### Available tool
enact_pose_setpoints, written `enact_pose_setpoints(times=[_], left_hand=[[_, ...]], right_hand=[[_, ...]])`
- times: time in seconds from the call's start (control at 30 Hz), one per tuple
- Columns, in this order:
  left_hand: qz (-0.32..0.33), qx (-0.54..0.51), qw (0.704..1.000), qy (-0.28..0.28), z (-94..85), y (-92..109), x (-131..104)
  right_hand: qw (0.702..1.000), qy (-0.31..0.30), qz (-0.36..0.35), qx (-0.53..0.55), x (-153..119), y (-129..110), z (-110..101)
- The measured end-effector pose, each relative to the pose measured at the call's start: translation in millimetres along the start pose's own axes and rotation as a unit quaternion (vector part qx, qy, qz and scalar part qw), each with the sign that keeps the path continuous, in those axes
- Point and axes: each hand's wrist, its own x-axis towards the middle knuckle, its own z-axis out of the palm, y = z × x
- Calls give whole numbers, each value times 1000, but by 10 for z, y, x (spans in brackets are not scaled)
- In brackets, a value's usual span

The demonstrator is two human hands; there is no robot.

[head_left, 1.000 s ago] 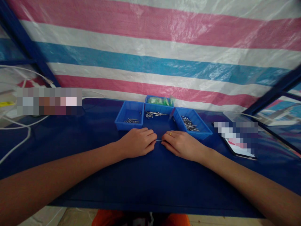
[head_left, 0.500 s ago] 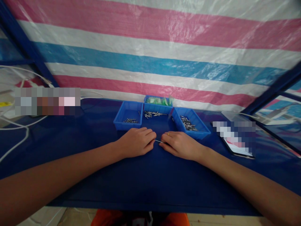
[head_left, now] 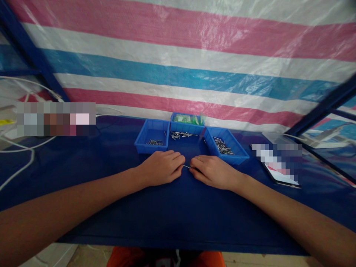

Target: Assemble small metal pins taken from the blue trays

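Evidently, a thin metal rod (head_left: 186, 166) is held by both ends, pinched between the closed fingers of the left hand (head_left: 162, 168) and those of the right hand (head_left: 213, 171), just above or on the table (head_left: 178, 211). Beyond it, loose metal pieces (head_left: 182, 135) are strewn at twelve o'clock, before a rear bin (head_left: 187, 129) in which green items (head_left: 186, 119) are kept. More pieces are contained in the left bin (head_left: 151, 149), between ten and eleven, and, more thickly, in the right bin (head_left: 236, 160), at two. One rod is thus being handled and many pieces are left unheld; whether any have been finished cannot be told. Compared with a second ago, the rod, then nearly level, is now slanted, its right end nearer the body.
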Motion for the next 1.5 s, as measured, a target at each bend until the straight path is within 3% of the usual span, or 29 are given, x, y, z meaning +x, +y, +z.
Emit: enact_pose_setpoints(times=[1.5], left_hand=[[-11,-7,1000,-1,-13,8,6]], right_hand=[[1000,16,13,24,-8,3,15]])
